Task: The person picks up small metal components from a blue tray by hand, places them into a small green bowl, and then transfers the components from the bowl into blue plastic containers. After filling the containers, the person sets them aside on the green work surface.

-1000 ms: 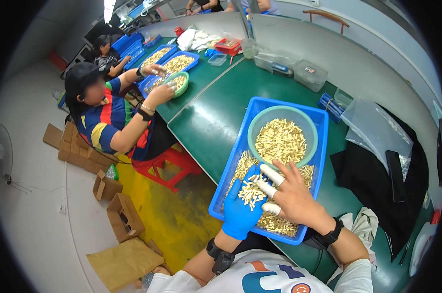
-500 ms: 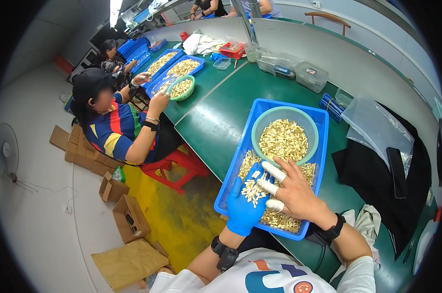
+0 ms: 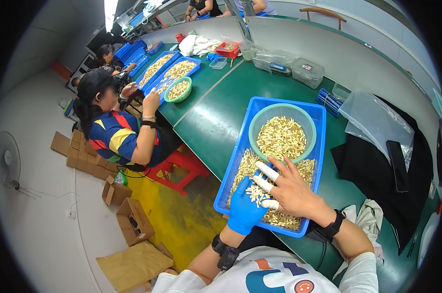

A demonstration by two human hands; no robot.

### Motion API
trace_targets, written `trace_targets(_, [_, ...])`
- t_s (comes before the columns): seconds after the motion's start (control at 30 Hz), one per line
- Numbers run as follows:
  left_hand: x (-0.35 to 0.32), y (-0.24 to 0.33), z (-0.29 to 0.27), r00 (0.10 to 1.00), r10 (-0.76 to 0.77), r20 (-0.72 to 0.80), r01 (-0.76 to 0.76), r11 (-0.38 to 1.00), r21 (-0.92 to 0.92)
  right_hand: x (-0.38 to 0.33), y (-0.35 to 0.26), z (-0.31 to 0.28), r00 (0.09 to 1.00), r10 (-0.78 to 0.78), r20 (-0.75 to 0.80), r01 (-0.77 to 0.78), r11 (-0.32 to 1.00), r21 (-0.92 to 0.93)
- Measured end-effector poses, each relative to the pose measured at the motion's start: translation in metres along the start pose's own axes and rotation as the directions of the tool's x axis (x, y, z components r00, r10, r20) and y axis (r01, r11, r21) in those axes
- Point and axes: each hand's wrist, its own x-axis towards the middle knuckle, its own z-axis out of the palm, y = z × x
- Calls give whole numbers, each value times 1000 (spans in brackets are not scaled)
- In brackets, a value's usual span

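My left hand (image 3: 245, 210), in a blue glove, is cupped palm up over the near part of a blue tray (image 3: 322, 132). A heap of small gold-coloured metal pins (image 3: 256, 196) lies in its palm. Over that palm, my right hand (image 3: 296, 193) stretches its fingers, several of them in white finger cots; its fingertips are near the pins, and contact is hard to make out. Inside the tray's far end sits a pale green bowl (image 3: 255, 128) of the same pins. More loose pins (image 3: 306, 171) cover the tray around the hands.
On the green table (image 3: 211, 127), a black cloth (image 3: 362, 166) with a phone (image 3: 396, 166) and a plastic bag lies at the right. Behind stand clear plastic boxes (image 3: 307, 73) and blue sticks (image 3: 329, 102). A co-worker (image 3: 123, 122) sits at the left by similar trays.
My right hand has shifted slightly left and down, closer over the gloved palm. The left fingers are now more hidden beneath it. The whole view has shifted a little.
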Motion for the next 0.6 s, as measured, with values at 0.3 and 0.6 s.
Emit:
trace_targets(0.3, [-4, 1, 1, 976, 213, -40, -208, 974, 93, -4, 2, -2, 998, -51, -26, 53, 995, 87])
trace_targets(0.6, [-2, 3, 1, 969, 236, -72, -237, 972, 4, -1, 3, -3, 998, -3, -65, 8, 997, 77])
